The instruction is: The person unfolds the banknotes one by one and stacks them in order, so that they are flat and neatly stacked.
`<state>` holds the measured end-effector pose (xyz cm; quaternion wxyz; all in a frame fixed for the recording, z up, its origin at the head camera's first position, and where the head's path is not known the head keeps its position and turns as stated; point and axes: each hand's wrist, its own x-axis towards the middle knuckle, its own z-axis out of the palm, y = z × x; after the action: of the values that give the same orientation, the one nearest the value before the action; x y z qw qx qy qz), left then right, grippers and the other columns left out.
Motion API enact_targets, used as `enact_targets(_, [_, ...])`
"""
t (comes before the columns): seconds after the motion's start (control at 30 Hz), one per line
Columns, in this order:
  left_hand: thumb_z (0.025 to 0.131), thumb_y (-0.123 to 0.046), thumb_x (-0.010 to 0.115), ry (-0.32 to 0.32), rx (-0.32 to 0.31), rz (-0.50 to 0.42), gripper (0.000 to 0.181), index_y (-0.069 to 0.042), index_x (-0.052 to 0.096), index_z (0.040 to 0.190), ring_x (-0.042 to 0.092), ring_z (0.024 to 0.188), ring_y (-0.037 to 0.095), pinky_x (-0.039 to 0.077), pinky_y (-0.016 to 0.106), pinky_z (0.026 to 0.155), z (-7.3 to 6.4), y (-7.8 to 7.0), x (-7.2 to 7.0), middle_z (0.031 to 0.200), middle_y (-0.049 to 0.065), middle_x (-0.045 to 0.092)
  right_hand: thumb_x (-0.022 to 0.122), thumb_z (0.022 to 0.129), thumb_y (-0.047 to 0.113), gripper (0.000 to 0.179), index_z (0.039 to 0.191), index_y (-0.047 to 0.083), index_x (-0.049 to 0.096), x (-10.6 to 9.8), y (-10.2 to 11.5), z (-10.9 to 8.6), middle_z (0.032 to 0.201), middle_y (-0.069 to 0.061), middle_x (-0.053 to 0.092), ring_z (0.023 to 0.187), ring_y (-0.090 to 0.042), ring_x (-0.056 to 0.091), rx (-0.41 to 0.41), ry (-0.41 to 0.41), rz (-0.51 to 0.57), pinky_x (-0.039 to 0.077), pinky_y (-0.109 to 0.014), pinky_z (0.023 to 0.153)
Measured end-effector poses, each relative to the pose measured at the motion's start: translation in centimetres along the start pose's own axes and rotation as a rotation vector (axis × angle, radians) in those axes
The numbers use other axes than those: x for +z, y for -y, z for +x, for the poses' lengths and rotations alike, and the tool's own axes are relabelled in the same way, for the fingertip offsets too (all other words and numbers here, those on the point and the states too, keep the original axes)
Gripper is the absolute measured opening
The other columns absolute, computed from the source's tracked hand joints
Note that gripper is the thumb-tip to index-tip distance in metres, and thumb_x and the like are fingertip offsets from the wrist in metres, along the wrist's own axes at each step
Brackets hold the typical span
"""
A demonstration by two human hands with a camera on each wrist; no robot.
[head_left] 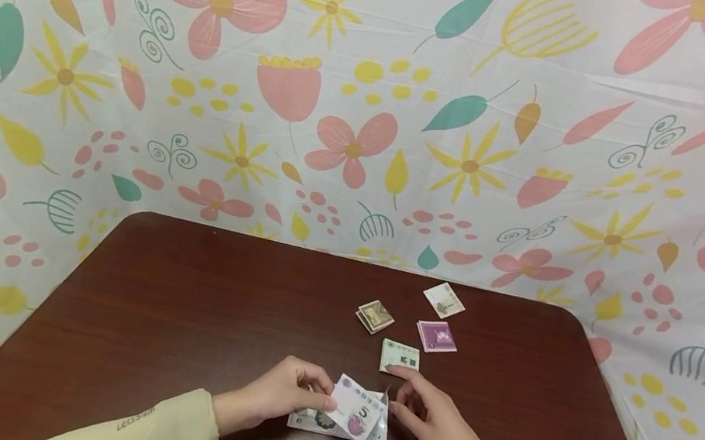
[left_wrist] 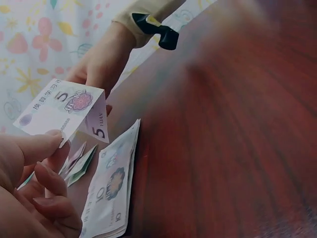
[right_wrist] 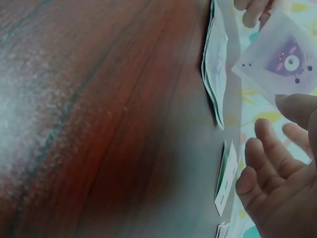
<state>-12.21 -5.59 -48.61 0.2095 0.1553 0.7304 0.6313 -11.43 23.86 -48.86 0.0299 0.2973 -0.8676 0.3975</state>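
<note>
My left hand [head_left: 283, 390] pinches a folded 5-yuan play banknote [head_left: 356, 409] between thumb and fingers. In the left wrist view its printed half [left_wrist: 59, 106] faces up and the other half hangs down behind. The right wrist view shows a purple cartoon on the back of the note [right_wrist: 287, 62]. Below the folded note, a stack of 10-yuan play notes [head_left: 306, 420] lies on the table. At the note's right side is my right hand [head_left: 440, 424], its fingers loosely bent and holding nothing. Its thumb tip overlaps the note's edge in the right wrist view.
Beyond my right hand lies a greenish folded note pile [head_left: 399, 356]. Farther back are a brown pile [head_left: 375, 317], a purple pile [head_left: 437, 337] and a pale note [head_left: 444, 300]. A flower-printed cloth [head_left: 353, 134] hangs behind the dark wooden table [head_left: 184, 292].
</note>
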Motion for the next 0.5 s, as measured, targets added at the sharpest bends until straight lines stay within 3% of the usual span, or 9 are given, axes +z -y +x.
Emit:
enact_targets(0.27, [0.087,-0.009,0.082,-0.03,-0.014,-0.014,0.014,0.003,0.075,0.091,0.049,0.063,0.003,0.038,0.017,0.056,-0.5,0.1,-0.4,0.076,-0.005,0.066,0.081,0.087,0.0,0.029,0.107,0.019,0.071,0.1,-0.3,-0.3,0.087,0.014,0.056,0.073,-0.005,0.053,-0.111,-0.1,-0.021,0.045,-0.024,0.059])
enact_targets(0.5, [0.088,-0.01,0.081,-0.124,-0.074,-0.071,0.017,0.003,0.074,0.096,0.043,0.057,0.005,0.035,0.019,0.05,-0.7,0.6,-1.3,0.07,-0.006,0.061,0.08,0.089,0.004,0.023,0.097,0.022,0.067,-0.2,-0.2,-0.6,0.089,0.01,0.06,0.077,-0.01,0.057,-0.018,-0.119,0.059,0.047,-0.031,0.065])
